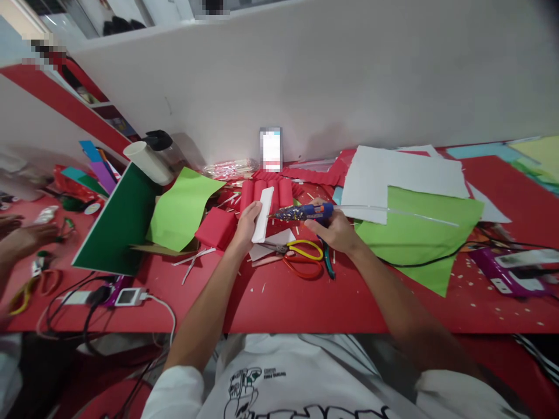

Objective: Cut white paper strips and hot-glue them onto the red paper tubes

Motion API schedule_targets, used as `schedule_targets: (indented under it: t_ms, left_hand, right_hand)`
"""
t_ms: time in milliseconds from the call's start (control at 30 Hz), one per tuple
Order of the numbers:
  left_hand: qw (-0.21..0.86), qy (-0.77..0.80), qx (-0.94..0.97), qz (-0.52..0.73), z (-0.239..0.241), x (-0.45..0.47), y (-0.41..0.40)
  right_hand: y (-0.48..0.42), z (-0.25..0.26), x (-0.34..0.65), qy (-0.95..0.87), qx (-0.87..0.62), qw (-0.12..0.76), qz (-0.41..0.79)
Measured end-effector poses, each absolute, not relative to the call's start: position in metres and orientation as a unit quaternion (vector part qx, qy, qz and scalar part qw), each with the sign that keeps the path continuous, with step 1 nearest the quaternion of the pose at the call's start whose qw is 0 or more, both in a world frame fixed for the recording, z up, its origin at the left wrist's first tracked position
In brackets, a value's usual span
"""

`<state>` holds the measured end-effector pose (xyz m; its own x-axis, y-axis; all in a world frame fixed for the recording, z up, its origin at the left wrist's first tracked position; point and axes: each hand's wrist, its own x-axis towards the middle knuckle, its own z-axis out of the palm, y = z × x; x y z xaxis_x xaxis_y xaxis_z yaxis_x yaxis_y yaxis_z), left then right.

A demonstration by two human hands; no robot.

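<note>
My left hand [248, 224] is closed around a long, narrow white folded strip [263, 215], tilted with its far end up. In my right hand [336, 230] is a blue glue gun [305, 213], its nozzle at the strip's right edge; whether they touch I cannot tell. A clear glue stick [402, 215] juts from the gun's back. Behind the strip stand several red paper rolls [285, 193], and a red box-like block [217, 228] sits left of my left hand. Scissors [305, 251] with yellow and red handles lie below the gun, beside teal-handled pliers or cutters [328, 261].
A phone [271, 150] leans against the back wall. Green sheets [419, 233] and white sheets [404, 174] lie right, crossed by a black cable [410, 265]. A dark green board [117, 224] stands left, near a power strip [117, 291]. Another person's hand [26, 238] is far left.
</note>
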<state>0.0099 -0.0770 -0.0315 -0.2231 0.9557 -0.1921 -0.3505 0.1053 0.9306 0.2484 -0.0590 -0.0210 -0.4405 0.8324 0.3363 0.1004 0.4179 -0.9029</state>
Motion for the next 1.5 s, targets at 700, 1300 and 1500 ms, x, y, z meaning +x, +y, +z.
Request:
schedule_targets:
  t_ms: [700, 1300, 1500]
  left_hand:
    - [0.533, 0.495, 0.328, 0.602, -0.028, 0.012, -0.08]
    - [0.549, 0.495, 0.32, 0.592, -0.027, 0.012, -0.08]
    - [0.536, 0.493, 0.326, 0.603, -0.029, 0.012, -0.079]
  right_hand:
    - [-0.056, -0.027, 0.254, -0.8, -0.309, 0.396, 0.329]
    - [-0.06, -0.019, 0.249, -0.837, -0.249, 0.365, 0.323]
    - [-0.057, -0.021, 0.255, -0.806, -0.264, 0.362, 0.386]
